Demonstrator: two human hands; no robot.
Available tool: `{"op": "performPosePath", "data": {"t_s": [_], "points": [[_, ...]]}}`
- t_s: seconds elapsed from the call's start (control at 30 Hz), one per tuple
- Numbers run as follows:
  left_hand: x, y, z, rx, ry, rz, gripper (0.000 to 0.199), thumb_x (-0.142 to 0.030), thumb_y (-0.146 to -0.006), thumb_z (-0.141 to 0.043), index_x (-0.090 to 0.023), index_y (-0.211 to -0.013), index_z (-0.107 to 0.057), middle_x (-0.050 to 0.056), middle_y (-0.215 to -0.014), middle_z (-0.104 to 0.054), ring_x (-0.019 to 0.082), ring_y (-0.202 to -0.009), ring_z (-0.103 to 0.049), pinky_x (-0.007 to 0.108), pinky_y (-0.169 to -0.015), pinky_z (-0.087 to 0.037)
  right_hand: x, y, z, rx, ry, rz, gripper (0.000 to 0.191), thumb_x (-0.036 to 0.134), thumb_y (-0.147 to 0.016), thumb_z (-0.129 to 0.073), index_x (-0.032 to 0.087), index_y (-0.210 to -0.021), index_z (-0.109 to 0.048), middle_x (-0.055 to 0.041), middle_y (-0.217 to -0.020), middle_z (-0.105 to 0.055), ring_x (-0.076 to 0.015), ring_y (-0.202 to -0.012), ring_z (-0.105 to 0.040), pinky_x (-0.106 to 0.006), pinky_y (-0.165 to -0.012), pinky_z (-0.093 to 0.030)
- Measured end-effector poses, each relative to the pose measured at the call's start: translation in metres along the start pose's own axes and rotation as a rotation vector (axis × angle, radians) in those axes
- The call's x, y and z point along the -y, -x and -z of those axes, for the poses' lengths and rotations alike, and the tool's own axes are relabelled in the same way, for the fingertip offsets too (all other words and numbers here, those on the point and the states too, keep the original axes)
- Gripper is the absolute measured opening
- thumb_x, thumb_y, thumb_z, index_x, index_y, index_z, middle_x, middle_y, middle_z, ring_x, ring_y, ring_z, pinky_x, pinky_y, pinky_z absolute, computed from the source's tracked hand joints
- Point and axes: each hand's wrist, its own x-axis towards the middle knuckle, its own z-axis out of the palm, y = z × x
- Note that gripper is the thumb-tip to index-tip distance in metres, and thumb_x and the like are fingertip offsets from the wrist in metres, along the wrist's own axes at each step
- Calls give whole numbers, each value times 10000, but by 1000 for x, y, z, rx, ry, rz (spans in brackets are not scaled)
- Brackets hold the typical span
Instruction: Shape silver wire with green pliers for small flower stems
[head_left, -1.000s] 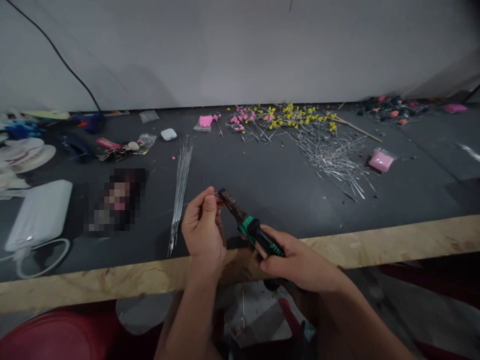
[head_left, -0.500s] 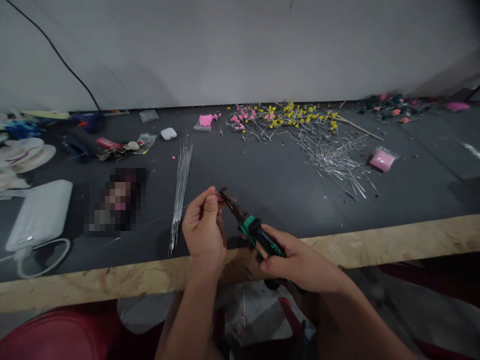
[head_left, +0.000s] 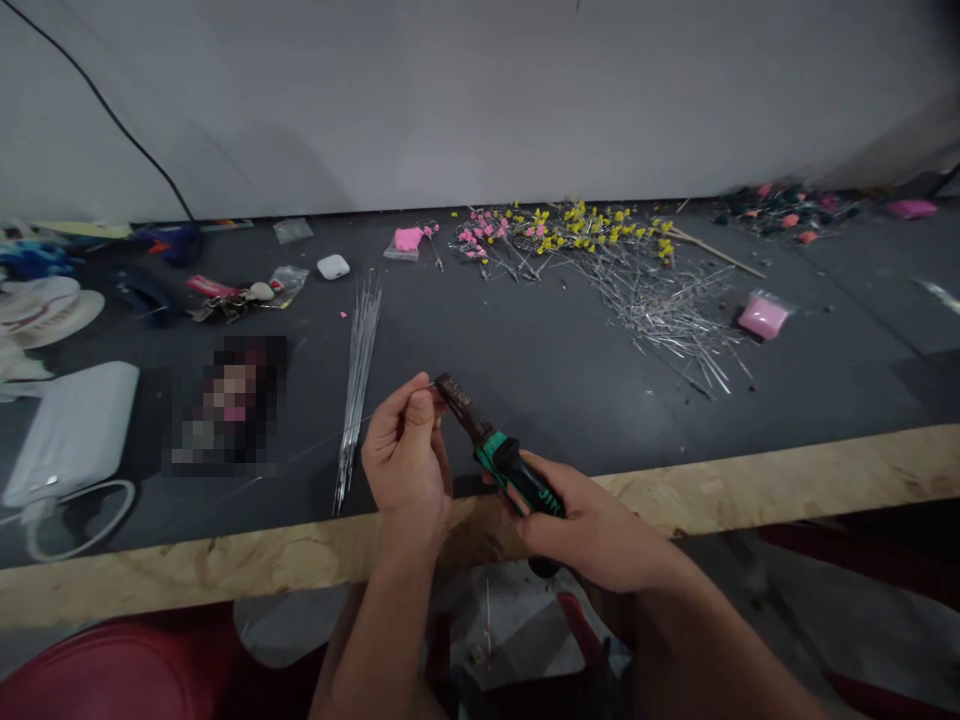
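Note:
My right hand (head_left: 581, 515) is closed round the black and green handles of a pair of pliers (head_left: 517, 475), whose dark jaws point up and left. At the tip of those jaws, my left hand (head_left: 409, 445) pinches a thin metal wire (head_left: 433, 384) between thumb and forefinger; the jaws meet the wire right beside the fingertips. Just left of that hand lies a bundle of straight wires (head_left: 361, 360) on the dark tabletop. Farther right spreads a loose heap of cut wires (head_left: 675, 315). My left hand's lower fingers are partly hidden.
Wire stems with yellow tips (head_left: 592, 228) and pink tips (head_left: 480, 235) lie along the wall. A pink packet (head_left: 763, 315) sits at right. Keys (head_left: 229, 303), a white earbud case (head_left: 333, 267) and a white power bank (head_left: 75, 430) are at left. The table's wooden edge (head_left: 750, 470) runs in front.
Both hands, the pliers and the wire keep nearly the same position. The whole view has shifted slightly, with the things at left now a little farther left.

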Motion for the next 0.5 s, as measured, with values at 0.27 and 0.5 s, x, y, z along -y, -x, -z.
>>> {"op": "performPosePath", "data": {"t_s": [0.27, 0.5], "points": [[0, 3, -1, 130, 15, 106, 270, -417, -748, -709, -250, -959, -688, -19, -811, -713, 92, -714, -661, 202, -680, -521, 1, -10, -6, -176, 176, 101, 191, 37, -663, -438, 211, -730, -399, 60, -684, -388, -95, -609, -367, -216, -559, -323], [2, 25, -3, 499, -90, 461, 513, -415, -642, -785, -237, -1087, -603, 55, -1159, -651, 215, -1064, -611, 339, -909, -487, -1, -38, -1, -286, 199, 410, 291, 83, -722, -484, 199, -986, -523, -8, -947, -572, -160, -910, -532, -298, -835, -414]]}}
